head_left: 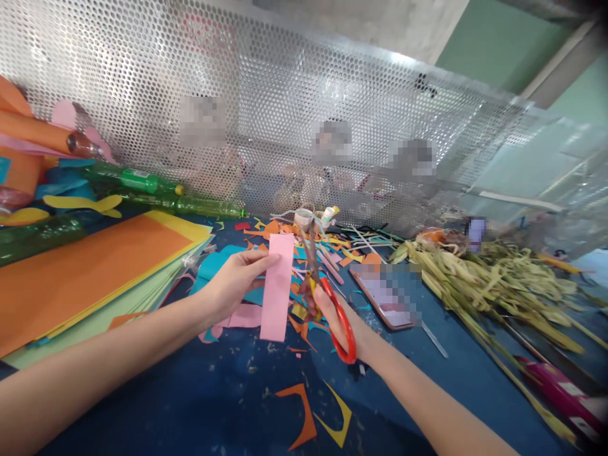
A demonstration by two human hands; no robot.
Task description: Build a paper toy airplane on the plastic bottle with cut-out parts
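Between thumb and fingers, my left hand [240, 278] pinches a pink paper strip [277, 288] along its left edge, holding it upright above the table. My right hand [332, 313] is closed around the red handles of a pair of scissors [342, 332]. The blades point up and away, just right of the strip, and do not touch it as far as I can see. Blue paper [221, 263] and a pink paper piece [243, 316] lie beneath my left hand. Orange and yellow offcuts [304, 415] rest on the table nearer to me.
A stack of coloured paper [95, 266] lies left, with green plastic bottles [142, 180] behind it. A phone [382, 297] is right of the scissors. Dried husks [494, 285] spread at the far right. A perforated metal screen [285, 95] closes off the back, with people beyond it.
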